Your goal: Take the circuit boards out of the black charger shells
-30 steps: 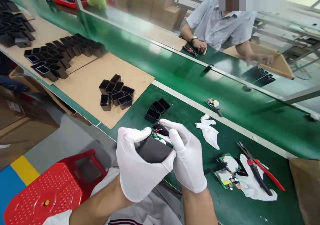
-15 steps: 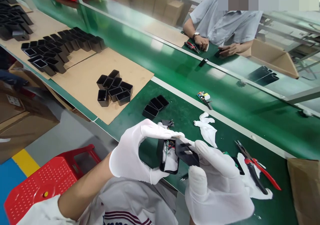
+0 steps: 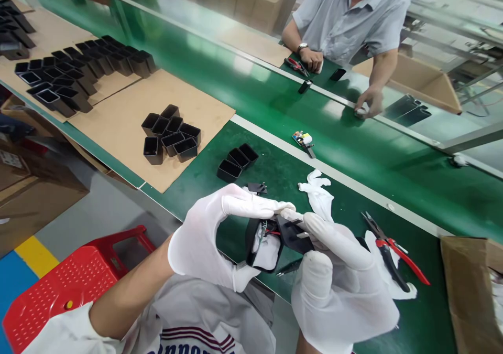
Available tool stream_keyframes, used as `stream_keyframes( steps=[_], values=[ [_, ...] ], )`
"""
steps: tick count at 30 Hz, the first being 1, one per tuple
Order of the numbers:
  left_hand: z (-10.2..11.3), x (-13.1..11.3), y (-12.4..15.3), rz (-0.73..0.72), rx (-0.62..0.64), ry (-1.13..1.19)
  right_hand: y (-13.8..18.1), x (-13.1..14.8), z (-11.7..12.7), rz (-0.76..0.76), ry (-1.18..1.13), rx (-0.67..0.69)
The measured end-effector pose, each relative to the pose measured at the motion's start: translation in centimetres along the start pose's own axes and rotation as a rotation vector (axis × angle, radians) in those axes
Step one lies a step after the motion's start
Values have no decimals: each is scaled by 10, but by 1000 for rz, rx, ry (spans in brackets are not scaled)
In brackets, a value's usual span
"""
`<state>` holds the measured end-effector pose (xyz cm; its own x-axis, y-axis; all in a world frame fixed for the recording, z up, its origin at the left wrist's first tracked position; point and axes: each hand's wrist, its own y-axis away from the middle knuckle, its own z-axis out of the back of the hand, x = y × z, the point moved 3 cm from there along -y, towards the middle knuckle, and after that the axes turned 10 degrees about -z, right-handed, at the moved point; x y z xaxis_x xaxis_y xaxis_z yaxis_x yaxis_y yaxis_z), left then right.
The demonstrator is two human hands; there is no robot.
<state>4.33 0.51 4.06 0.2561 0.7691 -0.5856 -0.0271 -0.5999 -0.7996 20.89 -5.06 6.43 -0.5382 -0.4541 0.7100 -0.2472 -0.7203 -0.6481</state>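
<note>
An open black case (image 3: 250,241), packed with white material (image 3: 268,253) and showing a red wire (image 3: 273,233), is held at the bench (image 3: 271,165) edge, left of the pliers (image 3: 393,254). The left hand (image 3: 202,238) arches around it, fingers above and thumb below, gripping it. The right hand (image 3: 348,288) pinches a black lid (image 3: 290,235) with metal prongs (image 3: 302,235) beside the opening.

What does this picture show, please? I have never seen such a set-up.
No robot shows here: a person wears the camera on the head, looking forward and down. The white-gloved left hand holds an open, black, rectangular plastic case with white material and wires inside; the white-gloved right hand holds a flat black plastic plate at its opening. On the green tabletop are red-and-black-handled metal pliers, crumpled white fabric and three open black boxes; more stand on brown cardboard.
</note>
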Motion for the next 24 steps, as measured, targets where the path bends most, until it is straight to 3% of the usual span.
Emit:
stream_keyframes(
  steps=[8,24],
  values=[
    [4,-4,-4,63,88,-90,2,-1,-4,-48,5,-17],
    [5,-6,-3,72,41,-77,4,-4,-4,-87,6,54]
  ],
)
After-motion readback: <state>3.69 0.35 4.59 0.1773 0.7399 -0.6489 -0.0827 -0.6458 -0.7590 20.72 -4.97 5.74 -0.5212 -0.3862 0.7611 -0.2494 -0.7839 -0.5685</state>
